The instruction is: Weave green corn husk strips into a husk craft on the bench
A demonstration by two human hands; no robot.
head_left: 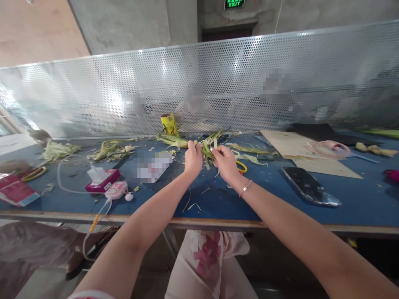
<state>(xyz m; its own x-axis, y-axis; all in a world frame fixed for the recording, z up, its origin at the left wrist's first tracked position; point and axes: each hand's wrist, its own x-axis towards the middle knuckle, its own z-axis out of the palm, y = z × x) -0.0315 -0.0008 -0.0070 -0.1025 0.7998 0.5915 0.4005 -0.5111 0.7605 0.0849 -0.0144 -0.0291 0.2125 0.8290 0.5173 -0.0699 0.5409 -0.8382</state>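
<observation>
Above the blue table, my left hand is closed around one side of a bundle of green leaf strips, which look like husk. My right hand pinches the other side of the same bundle, its fingers just apart from the left ones. Frayed ends of leafy strips stick out to the left of my left hand. Loose pale strips lie on the table beyond my right hand. A yellow scissors-like handle shows partly behind my right wrist. The exact finger contact is too small to make out.
A yellow can stands near the perforated metal screen. To the left lie leaf piles, a tissue pack and a pink case with a cable. On the right are a phone, brown sheets and a pink coil.
</observation>
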